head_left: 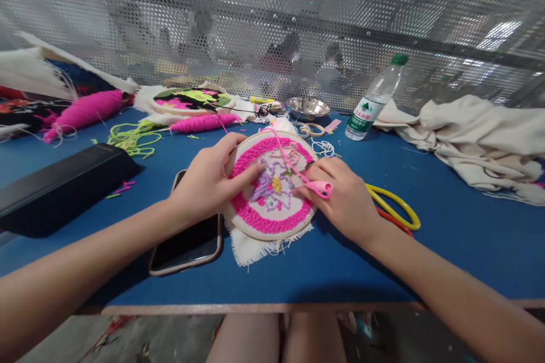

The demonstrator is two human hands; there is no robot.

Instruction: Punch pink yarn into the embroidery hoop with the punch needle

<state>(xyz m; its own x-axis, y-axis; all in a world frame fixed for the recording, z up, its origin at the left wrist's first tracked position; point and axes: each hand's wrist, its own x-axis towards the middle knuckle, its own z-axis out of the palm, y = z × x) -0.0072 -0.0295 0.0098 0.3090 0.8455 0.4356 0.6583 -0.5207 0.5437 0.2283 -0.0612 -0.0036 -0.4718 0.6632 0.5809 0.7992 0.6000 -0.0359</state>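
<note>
A round embroidery hoop [272, 228] sits in front of me, its cloth worked with a bright pink looped ring and a purple flower with a yellow centre. My left hand [217, 176] grips the hoop's left side, thumb lying on the stitching. In my right hand [340, 198] is a pink punch needle [322, 189], held over the right part of the cloth; its tip is hidden by my fingers. Pink yarn [284, 150] runs from its handle up over the hoop's far edge. Frayed white cloth [247, 247] hangs out below the hoop.
A phone [187, 247] lies under my left forearm, near a black case [63, 187]. Yellow ring [400, 204] is by my right wrist. Beyond stand a water bottle [366, 108], metal bowl [309, 106], pink yarn [206, 122], another hoop [191, 101] and beige cloth [481, 130], before perforated metal [264, 28].
</note>
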